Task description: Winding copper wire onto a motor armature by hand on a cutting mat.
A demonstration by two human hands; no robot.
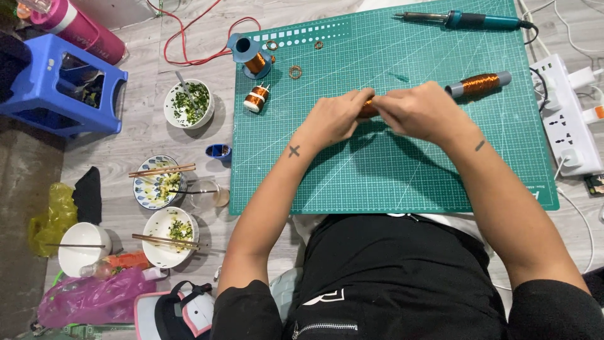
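Copper-wound coil [368, 109], cylindrical, glossy, pinched by left hand [336, 116] and right hand [418, 112], gridded green mat [390, 170]

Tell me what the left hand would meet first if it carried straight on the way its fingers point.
The left hand points rightward at the right hand, already touching it over the copper coil they pinch together.

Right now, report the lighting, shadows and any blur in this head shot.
Head view: even, soft overhead light, no harsh glare on the green mat. Both hands, left and right, cast a soft dark shadow on the mat just below them. The copper coil between them is mostly hidden. Focus is sharp across the frame; the mat's edges slant with the wide lens.
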